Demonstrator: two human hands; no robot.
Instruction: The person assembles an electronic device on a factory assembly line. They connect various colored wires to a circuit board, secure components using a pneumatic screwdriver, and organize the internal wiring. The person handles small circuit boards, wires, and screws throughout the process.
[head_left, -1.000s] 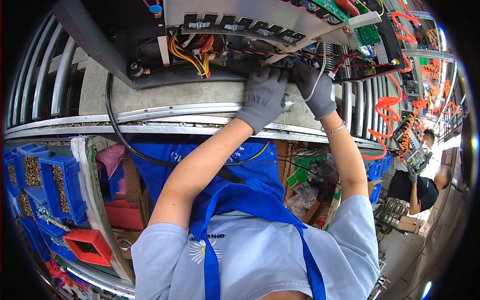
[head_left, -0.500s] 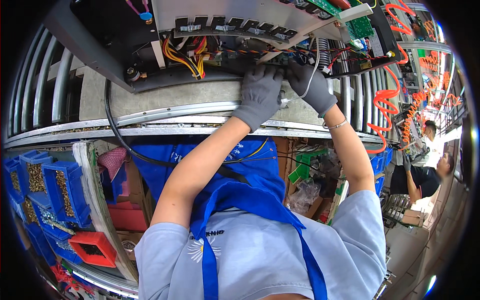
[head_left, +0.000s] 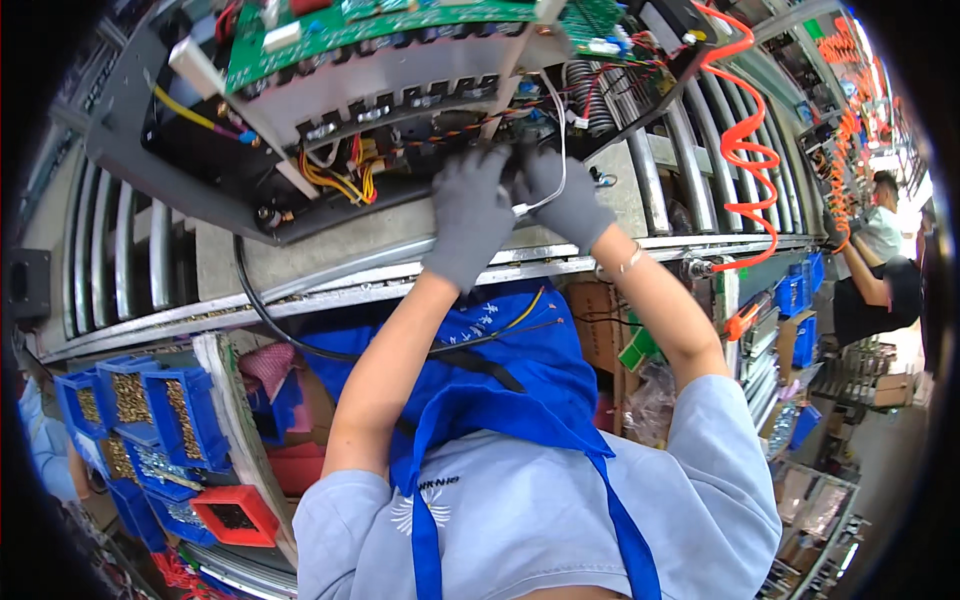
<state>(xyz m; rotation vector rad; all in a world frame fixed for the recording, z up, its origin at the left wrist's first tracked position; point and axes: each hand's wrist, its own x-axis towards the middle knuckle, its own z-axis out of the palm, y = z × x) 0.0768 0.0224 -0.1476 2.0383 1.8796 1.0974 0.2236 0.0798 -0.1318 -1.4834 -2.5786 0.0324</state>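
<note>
Both my hands wear grey gloves and meet at the near wall of a black metal chassis (head_left: 340,205). My left hand (head_left: 470,215) has its fingers bent over that wall, tips hidden inside. Close beside it, my right hand (head_left: 567,198) is also curled, its fingertips lost in the dark gap. Whatever they grip does not show. A thin white cable (head_left: 562,130) loops down from the chassis across my right hand, its white connector (head_left: 521,209) lying between the hands. Inside the chassis are a green circuit board (head_left: 370,40), a metal heat sink and yellow-red wires (head_left: 345,183).
The chassis rests on a roller conveyor (head_left: 125,240) with a metal front rail. A black cable (head_left: 262,300) hangs from it across my apron. Blue bins (head_left: 187,415) of screws and a red bin (head_left: 235,515) stand left. An orange coiled hose (head_left: 745,150) hangs right; people work beyond.
The whole view has shifted and tilted, bringing more of the green board into sight. My hands stay close together at the chassis wall, with the white connector now plainer between them.
</note>
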